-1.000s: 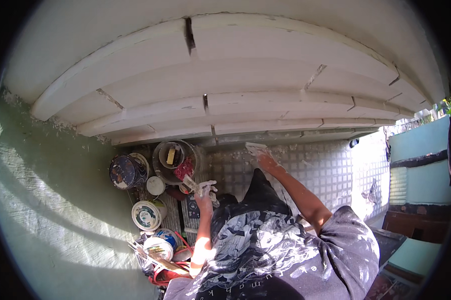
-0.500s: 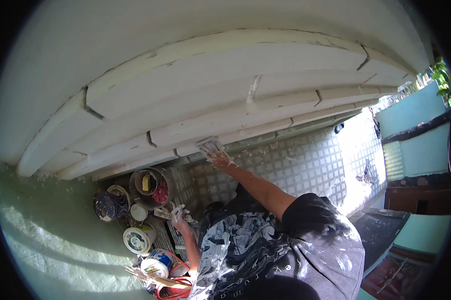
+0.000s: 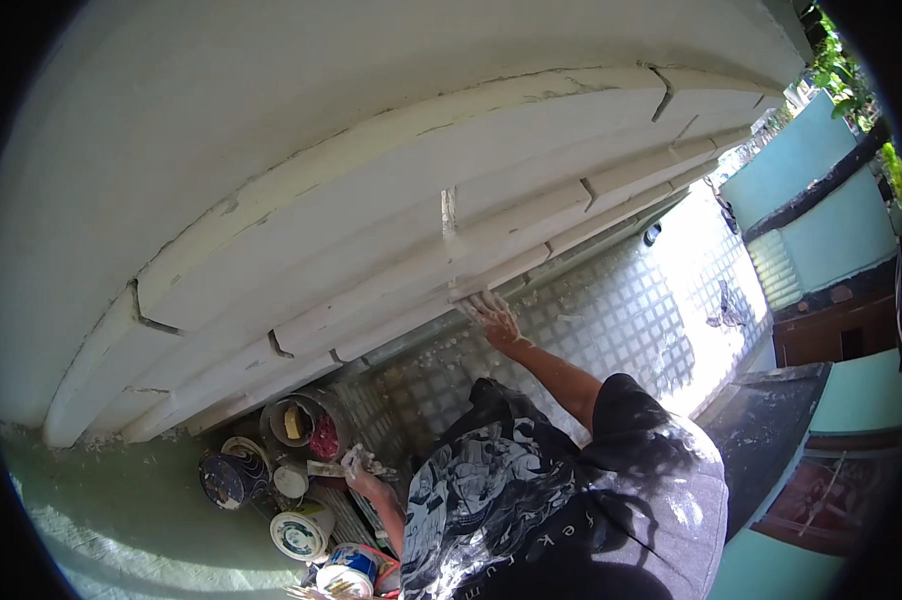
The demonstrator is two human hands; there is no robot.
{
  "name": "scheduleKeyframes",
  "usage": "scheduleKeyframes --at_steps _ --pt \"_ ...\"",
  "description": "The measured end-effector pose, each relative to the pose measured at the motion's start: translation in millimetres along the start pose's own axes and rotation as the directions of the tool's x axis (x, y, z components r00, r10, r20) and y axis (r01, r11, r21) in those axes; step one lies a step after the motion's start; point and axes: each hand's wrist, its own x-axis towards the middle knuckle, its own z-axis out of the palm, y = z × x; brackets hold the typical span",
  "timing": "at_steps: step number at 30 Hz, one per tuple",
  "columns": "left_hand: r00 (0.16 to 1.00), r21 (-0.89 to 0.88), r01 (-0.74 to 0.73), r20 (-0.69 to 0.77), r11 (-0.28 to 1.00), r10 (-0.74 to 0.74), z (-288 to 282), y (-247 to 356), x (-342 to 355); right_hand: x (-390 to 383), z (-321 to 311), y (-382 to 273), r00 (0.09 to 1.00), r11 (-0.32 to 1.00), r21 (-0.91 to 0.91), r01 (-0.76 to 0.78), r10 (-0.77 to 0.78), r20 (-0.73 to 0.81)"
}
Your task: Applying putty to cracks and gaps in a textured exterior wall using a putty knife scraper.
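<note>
1. We are holding a flat scraper [image 3: 325,467] in our left hand [image 3: 361,470]. It is pointing to the left, close to the big tub.
2. Our left fingers are gripping the scraper, and they are looking white and messy.
3. We are reaching our right hand [image 3: 495,318] out to the pale wall [image 3: 371,205], beside its low ledge [image 3: 411,325].
4. Our right fingers are spreading out a bit. A thin grey edge [image 3: 463,295] is showing at their tips, but we cannot tell if they are gripping it.
5. Above that hand, a short light stripe [image 3: 449,210] is running up the wall.
6. Near our left hand, the big tub [image 3: 344,420] is holding a yellow block [image 3: 293,423] and a pink lump [image 3: 324,440].
7. Next to the tub, a dark bucket [image 3: 223,480] and a small white pot [image 3: 291,482] are standing. A white bucket [image 3: 299,533] and a blue and white bucket [image 3: 349,572] are standing closer to us.
8. We are wearing a dark shirt [image 3: 661,450] with white smears on it.
9. Past our right hand, the sun is shining on the tiled floor [image 3: 611,310], where a dark thing [image 3: 726,305] is lying.
10. Farther right, blue-green walls [image 3: 781,150] are standing, and green leaves [image 3: 839,70] are showing at the top.
</note>
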Motion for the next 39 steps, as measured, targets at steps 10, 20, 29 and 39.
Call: scheduleKeyframes --at_steps 10,20,29,39 --pt "0.993 0.080 0.031 0.111 0.996 -0.040 -9.2 -7.3 5.6 58.2 54.0 -119.1 0.991 0.998 0.056 0.015 -0.022 0.129" --pt "0.981 0.058 -0.042 0.193 0.997 0.030 -19.0 3.4 -1.3 18.3 -11.4 -12.3 0.993 0.990 -0.135 -0.042 0.057 0.108" --pt "0.938 0.094 -0.286 0.233 0.954 0.258 -7.0 50.9 28.9 28.1 18.5 -61.1 0.988 0.963 -0.237 -0.126 0.143 0.055" --pt "0.278 0.264 -0.954 0.617 0.140 0.736 69.2 223.3 41.5 -8.6 46.1 28.2 0.962 0.945 -0.205 -0.255 0.226 -0.154"
